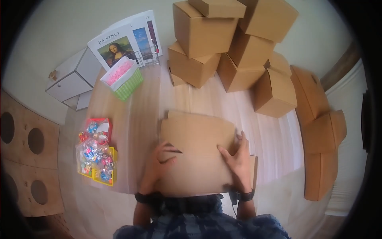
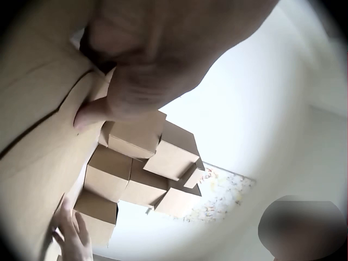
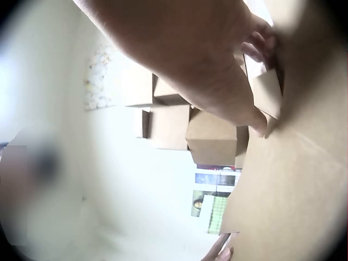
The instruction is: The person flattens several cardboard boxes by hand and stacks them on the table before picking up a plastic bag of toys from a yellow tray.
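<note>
A flat, folded brown cardboard piece lies at the table's front edge, close to the person's body. The left hand grips its left side, thumb on the upper face beside a dark slit; in the left wrist view the left thumb presses the cardboard near a curved cut. On the opposite side, the right hand holds the right edge, thumb on top and fingers at the side. The right wrist view shows the right hand with its thumb by a small raised flap; its fingers are partly hidden.
Several closed cardboard boxes are stacked at the back. Brown cardboard stands along the right. At left are a green basket with pink filler, a book, a white cabinet, and red and yellow trays of bagged toys.
</note>
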`<state>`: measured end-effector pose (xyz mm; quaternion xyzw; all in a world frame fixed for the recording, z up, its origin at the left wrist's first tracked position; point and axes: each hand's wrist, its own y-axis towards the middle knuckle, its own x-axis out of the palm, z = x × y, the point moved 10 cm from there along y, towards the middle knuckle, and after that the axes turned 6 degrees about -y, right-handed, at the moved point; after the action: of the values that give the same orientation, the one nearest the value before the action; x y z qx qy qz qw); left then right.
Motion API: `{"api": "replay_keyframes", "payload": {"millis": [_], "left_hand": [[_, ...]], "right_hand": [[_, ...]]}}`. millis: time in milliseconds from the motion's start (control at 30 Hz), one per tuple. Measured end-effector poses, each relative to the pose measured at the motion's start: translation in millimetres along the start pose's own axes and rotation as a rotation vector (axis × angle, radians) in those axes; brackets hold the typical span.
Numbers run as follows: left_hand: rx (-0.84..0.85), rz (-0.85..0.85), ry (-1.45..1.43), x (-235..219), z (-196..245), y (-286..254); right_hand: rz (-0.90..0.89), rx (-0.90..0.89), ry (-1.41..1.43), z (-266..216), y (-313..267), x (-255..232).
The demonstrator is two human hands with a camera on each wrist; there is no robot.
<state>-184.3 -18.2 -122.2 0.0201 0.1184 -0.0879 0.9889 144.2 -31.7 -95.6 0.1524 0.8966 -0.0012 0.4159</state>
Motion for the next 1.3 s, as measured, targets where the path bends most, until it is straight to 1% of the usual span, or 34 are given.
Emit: {"api": "replay_keyframes", "payload": {"millis": [67,100,200,233,300,333,367,400,433,500,533,600,633,733,767,867,967,1067,1100,1200,1233,1300], "left_hand": [[0.02,-0.089,0.075,-8,33,20],[0.039,-0.136,0.114,-10,46,34],[0.248,-0.194,0.327,-18,57,82],[0.282,-0.18,0.415,-15,72,93],[0.359,-0.144,0.582,4,103,107],[0.419,-0.157,0.721,22,99,106],[0.476,-0.167,0.858,43,85,101],[0.532,-0.174,0.994,62,75,91],[0.502,-0.198,0.931,74,73,74],[0.436,-0.252,0.815,89,70,32],[0.415,-0.249,0.813,91,61,21],[0.368,-0.239,0.806,91,36,11],[0.406,-0.259,0.835,91,29,9],[0.415,-0.279,0.742,85,23,13],[0.413,-0.284,0.738,82,28,14],[0.391,-0.31,0.626,64,29,15],[0.366,-0.265,0.552,43,31,22],[0.234,-0.152,0.182,16,49,43],[0.262,-0.035,0.114,4,60,54],[0.413,0.167,0.154,-23,80,74],[0.421,0.208,0.078,-29,76,83],[0.423,0.292,-0.067,-40,48,92]], "right_hand": [[-0.213,0.256,0.392,15,-13,6],[-0.254,0.271,0.56,24,-21,20],[-0.428,0.397,0.903,31,-57,57],[-0.528,0.408,0.89,26,-73,69],[-0.661,0.423,1.035,12,-115,89],[-0.729,0.427,1.103,-1,-127,97],[-0.787,0.312,0.903,-15,-135,94],[-0.839,0.199,0.697,-38,-143,82],[-0.766,-0.044,0.262,-61,-137,56],[-0.431,-0.207,0.215,-93,-113,12],[-0.266,-0.285,0.187,-105,-104,-6],[-0.141,-0.314,0.046,-109,-71,-3],[-0.094,-0.336,-0.03,-113,-56,4],[-0.084,-0.48,-0.344,-96,-28,70],[-0.108,-0.48,-0.363,-89,-23,82],[-0.155,-0.481,-0.407,-80,-16,100],[-0.145,-0.476,-0.42,-80,-15,96],[-0.161,-0.469,-0.412,-81,-17,98],[-0.164,-0.468,-0.418,-81,-15,98],[-0.147,-0.47,-0.404,-89,-18,97],[-0.131,-0.478,-0.4,-92,-15,93],[-0.138,-0.435,-0.19,-94,5,84]]}}
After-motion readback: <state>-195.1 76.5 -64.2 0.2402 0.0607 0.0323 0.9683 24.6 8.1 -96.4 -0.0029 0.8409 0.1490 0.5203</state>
